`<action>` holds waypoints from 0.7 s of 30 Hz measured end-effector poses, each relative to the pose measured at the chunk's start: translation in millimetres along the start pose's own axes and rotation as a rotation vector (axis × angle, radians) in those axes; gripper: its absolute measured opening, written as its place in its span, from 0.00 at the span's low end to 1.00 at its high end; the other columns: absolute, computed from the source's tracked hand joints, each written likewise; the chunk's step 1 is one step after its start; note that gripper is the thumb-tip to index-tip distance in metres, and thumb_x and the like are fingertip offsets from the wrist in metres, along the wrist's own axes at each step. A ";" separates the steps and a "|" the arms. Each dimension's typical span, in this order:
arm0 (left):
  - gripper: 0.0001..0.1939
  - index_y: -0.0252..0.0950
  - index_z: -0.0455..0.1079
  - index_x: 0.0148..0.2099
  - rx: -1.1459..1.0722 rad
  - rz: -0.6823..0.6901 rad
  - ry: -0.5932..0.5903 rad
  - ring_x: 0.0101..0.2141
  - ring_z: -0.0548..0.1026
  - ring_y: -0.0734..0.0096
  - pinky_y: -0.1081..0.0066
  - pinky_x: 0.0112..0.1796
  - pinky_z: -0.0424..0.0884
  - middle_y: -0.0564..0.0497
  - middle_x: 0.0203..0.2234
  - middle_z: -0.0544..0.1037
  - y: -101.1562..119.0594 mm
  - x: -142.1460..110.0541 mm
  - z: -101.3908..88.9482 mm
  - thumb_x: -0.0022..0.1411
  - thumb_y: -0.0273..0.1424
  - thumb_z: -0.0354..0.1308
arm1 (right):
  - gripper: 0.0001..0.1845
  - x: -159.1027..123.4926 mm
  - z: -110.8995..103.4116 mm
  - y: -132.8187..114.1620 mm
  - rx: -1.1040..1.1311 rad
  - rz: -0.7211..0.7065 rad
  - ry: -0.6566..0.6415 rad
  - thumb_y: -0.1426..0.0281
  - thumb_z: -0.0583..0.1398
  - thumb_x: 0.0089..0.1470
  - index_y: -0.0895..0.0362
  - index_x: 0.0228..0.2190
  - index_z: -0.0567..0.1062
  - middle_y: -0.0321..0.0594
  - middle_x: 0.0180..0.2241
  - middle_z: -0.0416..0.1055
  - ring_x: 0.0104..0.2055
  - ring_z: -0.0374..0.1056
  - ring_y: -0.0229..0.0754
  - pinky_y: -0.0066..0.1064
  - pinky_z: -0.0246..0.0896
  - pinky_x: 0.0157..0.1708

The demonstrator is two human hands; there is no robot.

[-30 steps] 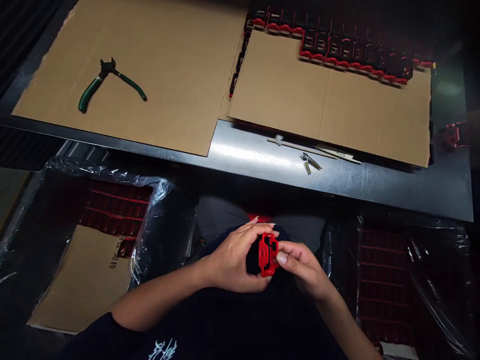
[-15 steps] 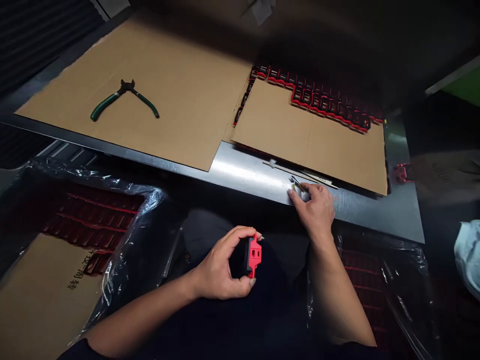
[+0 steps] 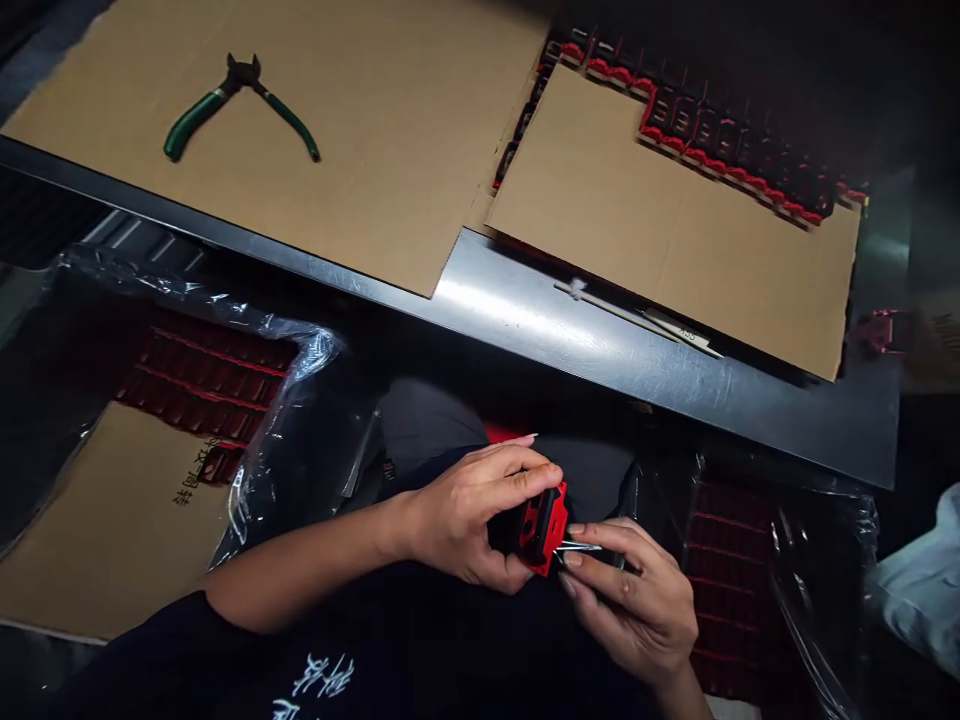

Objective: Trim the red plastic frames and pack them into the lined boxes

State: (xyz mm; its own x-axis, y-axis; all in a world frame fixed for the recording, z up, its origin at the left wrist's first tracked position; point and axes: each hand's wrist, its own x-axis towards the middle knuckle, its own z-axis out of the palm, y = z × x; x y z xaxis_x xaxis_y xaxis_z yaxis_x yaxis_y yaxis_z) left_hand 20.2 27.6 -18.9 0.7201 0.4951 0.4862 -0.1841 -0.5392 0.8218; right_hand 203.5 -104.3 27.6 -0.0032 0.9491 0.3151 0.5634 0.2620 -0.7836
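My left hand (image 3: pixel 487 510) grips a small red and black plastic part (image 3: pixel 553 520) over my lap, the fingers on its top end and the thumb on its lower end. My right hand (image 3: pixel 637 590) is closed around thin metal tweezers (image 3: pixel 579 546), pinched between thumb and fingers. Their tips meet the red side of the part near its lower end; whether they enter it I cannot make out.
Green-handled cutting pliers (image 3: pixel 241 80) lie spread on a cardboard sheet (image 3: pixel 375 130). Rows of similar red and black parts (image 3: pixel 735 150) stand on and around a second cardboard piece (image 3: pixel 675 230). A thin white stick (image 3: pixel 622 312) lies along the metal table (image 3: pixel 517 310). Plastic-lined boxes (image 3: pixel 300 350) flank my lap.
My right hand has lifted the tweezers off the metal table and brought them down to the part. My left hand has moved right and turned the part. The view has shifted.
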 end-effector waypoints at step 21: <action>0.45 0.35 0.52 0.71 0.065 -0.020 -0.026 0.46 0.79 0.56 0.42 0.53 0.75 0.40 0.44 0.77 2.2 -3.2 -2.3 0.55 0.33 0.66 | 0.09 14.0 -7.7 -1.9 -0.100 -0.070 -0.141 0.78 0.66 0.56 0.58 0.40 0.81 0.46 0.37 0.80 0.33 0.73 0.41 0.30 0.73 0.29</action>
State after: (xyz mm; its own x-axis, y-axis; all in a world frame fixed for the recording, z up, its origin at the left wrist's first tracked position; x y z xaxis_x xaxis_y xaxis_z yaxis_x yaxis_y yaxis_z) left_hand 16.0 26.3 -18.0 0.7402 0.4887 0.4618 -0.1264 -0.5734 0.8095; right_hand 208.8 -92.9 37.6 -0.1572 0.9461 0.2831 0.6368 0.3162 -0.7032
